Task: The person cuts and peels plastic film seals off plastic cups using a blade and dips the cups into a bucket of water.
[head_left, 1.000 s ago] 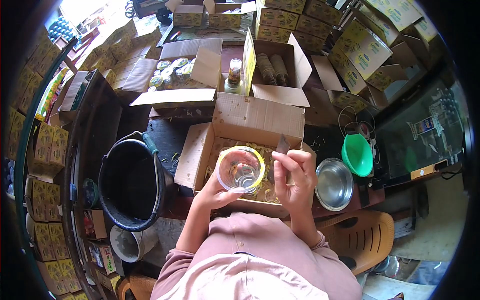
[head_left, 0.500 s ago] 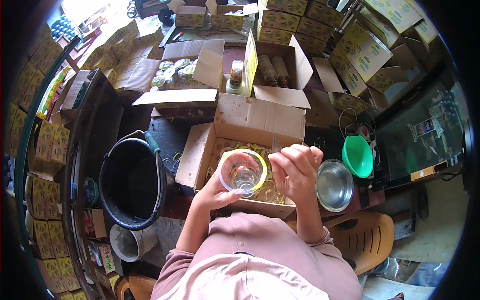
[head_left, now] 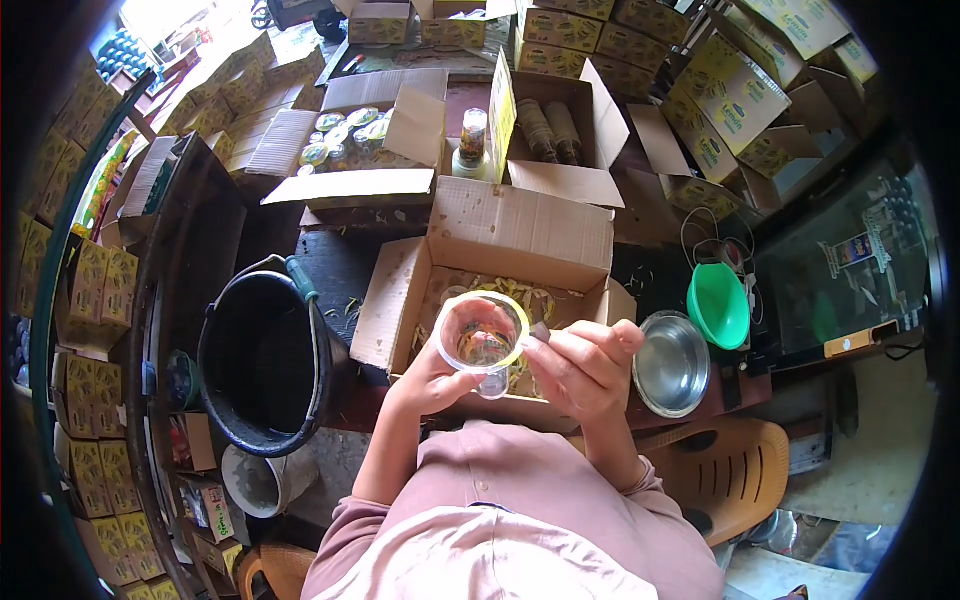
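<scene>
My left hand (head_left: 428,382) is closed around a clear plastic cup (head_left: 470,340), tilted so that its mouth faces me. Yellow material shows along the right side of the cup's rim. My right hand (head_left: 592,372) pinches a small, thin, greyish flat piece (head_left: 541,331) that looks like a blade, close beside that rim. Both hands are over an open cardboard box (head_left: 520,222). Thin yellowish strips (head_left: 543,300) lie scattered on the box floor.
A black bucket (head_left: 208,370) stands left, above a whitish pail (head_left: 245,490). To the right are a metal bowl (head_left: 672,365) and a green basin (head_left: 718,305). Behind, one box (head_left: 350,188) holds lidded cups, another (head_left: 565,185) cup stacks. A glass-topped cabinet (head_left: 850,270) stands far right.
My right hand has moved down and left, bringing the flat piece to the cup's rim. The cup has tipped and shifted slightly in my left hand.
</scene>
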Available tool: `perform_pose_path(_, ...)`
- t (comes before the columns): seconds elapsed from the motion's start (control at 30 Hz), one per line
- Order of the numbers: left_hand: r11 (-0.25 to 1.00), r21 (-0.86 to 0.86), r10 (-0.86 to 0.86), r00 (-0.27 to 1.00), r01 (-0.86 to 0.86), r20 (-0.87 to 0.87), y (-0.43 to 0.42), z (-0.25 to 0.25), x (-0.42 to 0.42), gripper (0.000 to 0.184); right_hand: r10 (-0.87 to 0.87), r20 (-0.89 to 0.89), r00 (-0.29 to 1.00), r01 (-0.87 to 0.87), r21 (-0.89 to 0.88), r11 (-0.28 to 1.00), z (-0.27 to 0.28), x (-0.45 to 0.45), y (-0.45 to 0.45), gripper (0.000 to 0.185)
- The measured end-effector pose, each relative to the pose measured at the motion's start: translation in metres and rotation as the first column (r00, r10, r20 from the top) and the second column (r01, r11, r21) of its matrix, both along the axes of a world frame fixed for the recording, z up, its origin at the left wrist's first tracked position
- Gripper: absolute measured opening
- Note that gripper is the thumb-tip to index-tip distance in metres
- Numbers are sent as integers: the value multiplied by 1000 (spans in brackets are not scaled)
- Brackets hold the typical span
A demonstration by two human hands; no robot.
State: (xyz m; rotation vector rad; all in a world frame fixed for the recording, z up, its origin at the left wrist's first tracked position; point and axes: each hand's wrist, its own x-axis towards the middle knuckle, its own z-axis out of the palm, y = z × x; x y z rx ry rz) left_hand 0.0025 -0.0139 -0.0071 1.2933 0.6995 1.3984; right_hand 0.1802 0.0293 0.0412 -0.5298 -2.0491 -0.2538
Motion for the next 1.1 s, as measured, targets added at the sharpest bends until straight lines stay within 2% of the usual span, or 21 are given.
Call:
perform_pose_path(0.13,999,-29,33,999,-33,-23,2,-6,-1,58,4,-27,1000,-4,-7,1000,1,0,4,12)
perform_pose_path(0.2,997,-74,31,1000,-31,-5,1,-5,0,60,-70,-47,996,66,-86,994,0,2,5,12)
perform_pose_path(0.27,978,-209,21,988,12,155,2,-24,-4,65,-146,-52,988,136,-166,977,-2,4,9,12)
perform_pose_path(0.3,959,-192,-86,858,210,507,4,-29,-2,68,-185,-49,982,171,-205,964,-4,6,13,12)
perform_pose_path(0.33,948,-161,-127,788,276,603,6,-32,-4,67,-223,-44,974,206,-243,948,-6,6,16,11)
perform_pose_path(0.43,935,-100,-176,690,340,702,12,-35,-6,67,-271,34,962,266,-345,900,-17,12,23,5)
perform_pose_path(0.5,925,-98,-172,636,366,753,12,-37,-6,66,-338,124,933,358,-406,841,-38,12,27,8)
perform_pose_path(0.63,913,-258,-39,698,315,715,18,-39,-9,61,-366,244,898,438,-566,698,-71,20,29,27)
perform_pose_path(0.73,820,-562,185,875,114,447,28,-45,-4,56,-391,206,897,426,-637,643,-103,31,31,20)
perform_pose_path(0.8,767,-625,206,865,147,457,33,-60,-7,50,-374,68,925,305,-720,624,-115,34,34,11)
perform_pose_path(0.87,722,-677,241,865,143,440,41,-72,-13,50,-368,-37,929,192,-802,566,-129,38,37,11)
perform_pose_path(0.9,714,-685,275,840,147,467,44,-72,-18,45,-355,-49,934,177,-798,576,-133,38,39,12)
perform_pose_path(1.0,702,-704,234,969,-109,84,61,-65,-32,37,-342,-14,940,156,-871,466,-138,38,42,11)
perform_pose_path(1.03,764,-608,0,943,-215,-333,60,-48,-36,40,-329,7,944,168,-870,463,-142,39,43,11)
perform_pose_path(1.07,871,-360,-99,597,-336,-796,62,-48,-36,50,-317,27,948,179,-869,461,-146,39,44,12)
perform_pose_path(1.1,888,-284,-179,296,-362,-938,62,-49,-28,53,-302,50,952,191,-869,457,-148,38,46,13)
